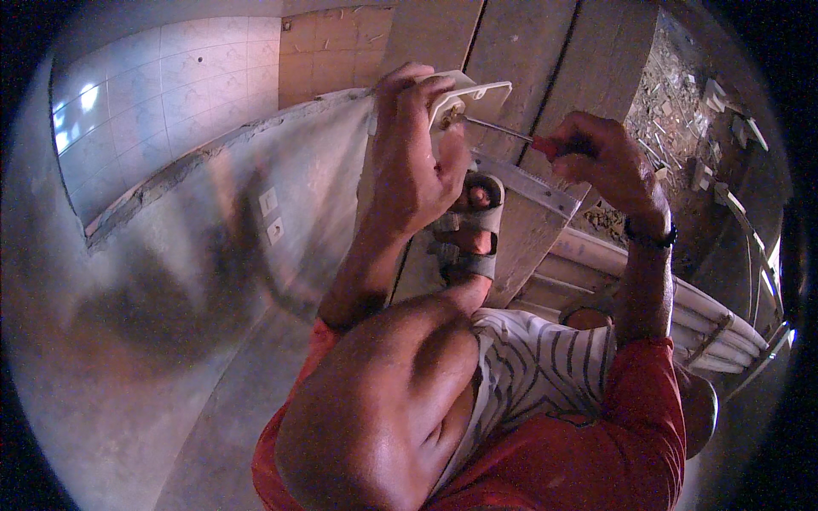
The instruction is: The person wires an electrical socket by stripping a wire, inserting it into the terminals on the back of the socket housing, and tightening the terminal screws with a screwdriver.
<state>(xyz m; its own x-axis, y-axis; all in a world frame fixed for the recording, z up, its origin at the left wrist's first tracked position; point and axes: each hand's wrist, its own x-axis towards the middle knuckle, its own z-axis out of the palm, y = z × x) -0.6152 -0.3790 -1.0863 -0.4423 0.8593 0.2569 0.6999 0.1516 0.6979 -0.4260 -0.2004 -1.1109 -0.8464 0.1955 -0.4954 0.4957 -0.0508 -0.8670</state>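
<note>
At the top middle, my left hand (413,153) grips a white plastic electrical fitting (487,92) that looks like a socket or switch plate. Small brass-coloured parts (452,113) show on its side toward me. To the right, my right hand (596,153) is closed round the red handle of a screwdriver (503,129). The thin shaft runs leftward, and its tip is at or very near the brass parts; whether it sits in a screw is too small to tell.
My sandalled foot (469,221) rests on wooden planks (511,77), beside a flat metal bar (537,187). White fittings (269,201) sit on the wall at left, below an opening with a tiled wall (179,85). Pipes (596,255) lie at right; rubble (673,111) is far below.
</note>
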